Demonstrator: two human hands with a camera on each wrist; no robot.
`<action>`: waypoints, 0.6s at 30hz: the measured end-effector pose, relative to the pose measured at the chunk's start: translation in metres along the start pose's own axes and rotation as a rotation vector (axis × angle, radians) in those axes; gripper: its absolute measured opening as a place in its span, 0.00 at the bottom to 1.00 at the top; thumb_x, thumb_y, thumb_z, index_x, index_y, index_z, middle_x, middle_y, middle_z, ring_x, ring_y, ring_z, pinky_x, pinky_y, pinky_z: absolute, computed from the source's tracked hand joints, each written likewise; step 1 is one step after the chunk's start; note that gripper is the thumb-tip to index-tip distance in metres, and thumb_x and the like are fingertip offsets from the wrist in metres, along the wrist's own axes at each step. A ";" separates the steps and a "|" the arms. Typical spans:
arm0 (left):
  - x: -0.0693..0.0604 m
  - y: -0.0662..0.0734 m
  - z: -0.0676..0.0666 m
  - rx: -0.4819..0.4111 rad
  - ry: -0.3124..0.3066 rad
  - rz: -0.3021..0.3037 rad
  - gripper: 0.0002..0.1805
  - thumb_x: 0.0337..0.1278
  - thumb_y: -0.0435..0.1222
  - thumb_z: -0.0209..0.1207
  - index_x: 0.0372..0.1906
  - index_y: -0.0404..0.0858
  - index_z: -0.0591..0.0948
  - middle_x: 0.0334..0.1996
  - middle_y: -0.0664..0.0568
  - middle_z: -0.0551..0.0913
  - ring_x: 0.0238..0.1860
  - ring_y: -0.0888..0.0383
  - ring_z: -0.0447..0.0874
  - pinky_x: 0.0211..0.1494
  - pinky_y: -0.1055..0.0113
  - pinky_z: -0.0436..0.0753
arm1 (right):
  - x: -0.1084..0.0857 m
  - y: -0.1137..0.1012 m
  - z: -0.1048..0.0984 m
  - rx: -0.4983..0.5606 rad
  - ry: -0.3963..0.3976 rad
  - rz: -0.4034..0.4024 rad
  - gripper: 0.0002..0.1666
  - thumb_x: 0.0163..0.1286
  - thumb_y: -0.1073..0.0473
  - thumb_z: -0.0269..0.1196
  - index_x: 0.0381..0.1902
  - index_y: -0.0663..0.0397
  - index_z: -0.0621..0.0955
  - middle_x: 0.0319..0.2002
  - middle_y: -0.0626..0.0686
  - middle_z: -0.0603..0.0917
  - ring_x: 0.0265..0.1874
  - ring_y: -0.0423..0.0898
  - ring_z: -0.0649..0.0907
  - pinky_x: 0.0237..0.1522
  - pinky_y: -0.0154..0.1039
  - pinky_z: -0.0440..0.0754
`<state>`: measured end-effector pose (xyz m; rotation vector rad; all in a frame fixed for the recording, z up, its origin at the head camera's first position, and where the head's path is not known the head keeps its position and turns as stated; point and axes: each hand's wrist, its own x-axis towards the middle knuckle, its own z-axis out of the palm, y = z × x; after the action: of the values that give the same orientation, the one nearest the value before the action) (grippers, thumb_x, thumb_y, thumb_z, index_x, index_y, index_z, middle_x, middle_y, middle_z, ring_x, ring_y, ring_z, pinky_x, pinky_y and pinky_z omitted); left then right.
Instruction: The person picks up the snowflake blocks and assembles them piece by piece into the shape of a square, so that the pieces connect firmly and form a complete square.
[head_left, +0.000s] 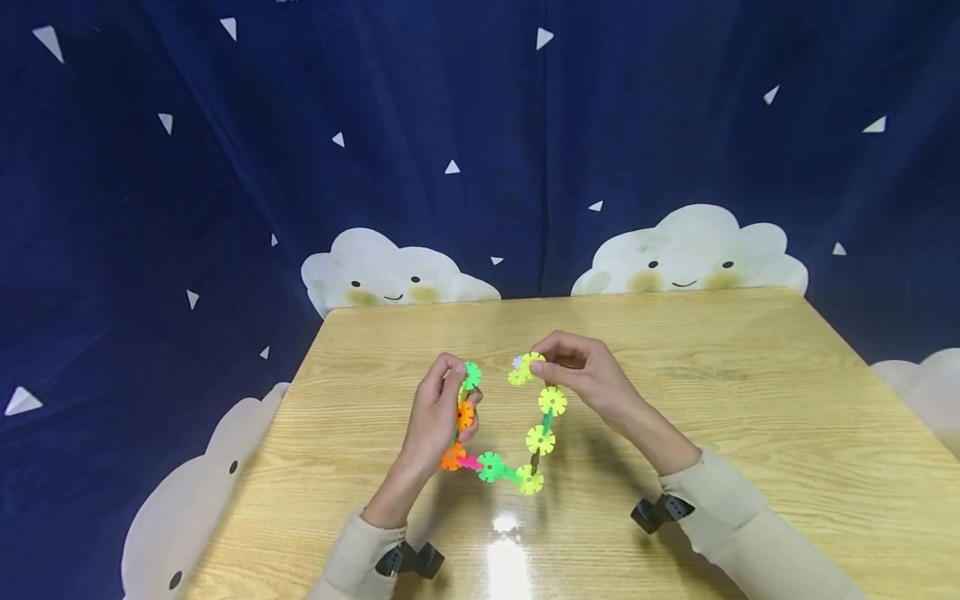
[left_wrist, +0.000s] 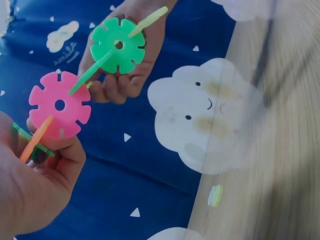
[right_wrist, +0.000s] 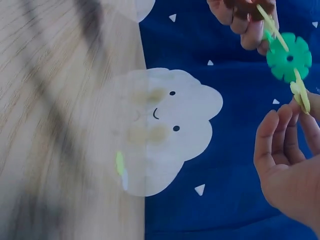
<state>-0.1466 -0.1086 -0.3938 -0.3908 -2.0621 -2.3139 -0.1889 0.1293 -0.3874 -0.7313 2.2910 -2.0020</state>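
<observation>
A chain of interlocking plastic snowflake discs hangs in a U between both hands above the table. My left hand (head_left: 433,408) grips its left end, with a green disc (head_left: 472,376) by the thumb and an orange disc (head_left: 466,415) near the fingers. My right hand (head_left: 600,379) pinches a yellow disc (head_left: 532,365) at the other end, between thumb and fingertips. A pink disc (left_wrist: 60,105) shows face-on just above the left hand in the left wrist view. Along the sagging part are a green disc (head_left: 491,467) and a yellow corner disc (head_left: 529,480).
A loose yellow-green disc (head_left: 517,377) and a pale white disc (head_left: 517,362) lie on the wooden table (head_left: 712,375) beyond the chain. A dark blue curtain (head_left: 480,108) with white triangles and smiling clouds hangs behind. Each sleeve carries a black wrist device (head_left: 662,512).
</observation>
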 end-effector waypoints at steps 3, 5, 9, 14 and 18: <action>0.000 0.001 0.003 -0.002 0.009 0.001 0.13 0.85 0.41 0.44 0.42 0.35 0.67 0.23 0.48 0.68 0.11 0.59 0.62 0.15 0.72 0.65 | -0.002 -0.006 0.006 -0.065 0.013 -0.078 0.06 0.71 0.63 0.69 0.45 0.55 0.86 0.34 0.49 0.85 0.32 0.44 0.82 0.37 0.37 0.82; -0.001 0.001 0.005 0.005 0.009 0.004 0.13 0.85 0.41 0.44 0.42 0.36 0.67 0.23 0.48 0.68 0.11 0.59 0.62 0.15 0.72 0.65 | -0.004 -0.008 0.011 -0.132 0.017 -0.146 0.06 0.70 0.64 0.70 0.44 0.51 0.86 0.34 0.48 0.85 0.33 0.44 0.82 0.40 0.37 0.83; -0.001 0.000 0.009 0.030 0.004 0.012 0.14 0.85 0.42 0.44 0.43 0.36 0.69 0.23 0.48 0.69 0.11 0.59 0.62 0.15 0.72 0.67 | -0.006 -0.012 0.020 -0.262 0.027 -0.284 0.07 0.69 0.63 0.71 0.43 0.46 0.86 0.34 0.45 0.85 0.35 0.43 0.82 0.45 0.39 0.82; -0.002 0.000 0.012 0.053 -0.006 0.011 0.14 0.86 0.43 0.44 0.44 0.36 0.69 0.23 0.48 0.69 0.11 0.58 0.62 0.15 0.72 0.68 | -0.005 -0.016 0.026 -0.367 0.042 -0.388 0.09 0.66 0.66 0.73 0.39 0.47 0.86 0.34 0.42 0.85 0.35 0.45 0.81 0.41 0.37 0.80; -0.003 -0.001 0.015 0.076 -0.016 0.002 0.14 0.86 0.43 0.42 0.45 0.35 0.69 0.23 0.48 0.70 0.11 0.58 0.63 0.16 0.72 0.68 | -0.006 -0.015 0.028 -0.418 0.043 -0.416 0.10 0.64 0.67 0.74 0.38 0.47 0.86 0.34 0.42 0.85 0.34 0.48 0.82 0.39 0.37 0.80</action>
<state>-0.1417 -0.0947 -0.3934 -0.4098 -2.1488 -2.2303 -0.1697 0.1042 -0.3802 -1.2957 2.8131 -1.6755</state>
